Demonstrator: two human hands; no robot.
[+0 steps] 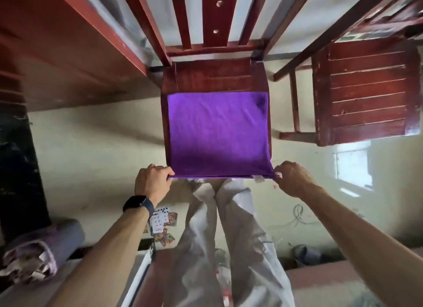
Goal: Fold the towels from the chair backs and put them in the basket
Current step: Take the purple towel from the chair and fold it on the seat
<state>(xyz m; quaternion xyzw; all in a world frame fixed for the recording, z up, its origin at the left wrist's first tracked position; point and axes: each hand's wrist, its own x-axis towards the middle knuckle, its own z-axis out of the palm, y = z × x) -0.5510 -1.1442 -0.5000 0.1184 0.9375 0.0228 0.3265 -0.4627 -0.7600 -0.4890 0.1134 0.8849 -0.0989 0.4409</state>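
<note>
You held a bright purple cloth towel (217, 132) spread flat over the slatted seat of a red-brown wooden chair (212, 77). Your left hand (153, 183) and right hand (293, 180) were well apart, each pinching one near corner at the seat's front edge.

The main risk was a drag. Pulling those corners toward you instead of lifting them could have slid the towel off the seat onto the pale floor (96, 151). Uneven lifts would have skewed the fold. A small white tag (258, 179) near the right corner might have ended up outside.

The chair's upright back slats (212, 20) closed off the far side of the seat. A second red-brown slatted chair (366, 96) stood just to the right. Scattered playing cards (160, 224) lay on the floor by your legs, with what looked like a rolled greyish-purple mat (41, 254) at lower left. No basket was in view.
</note>
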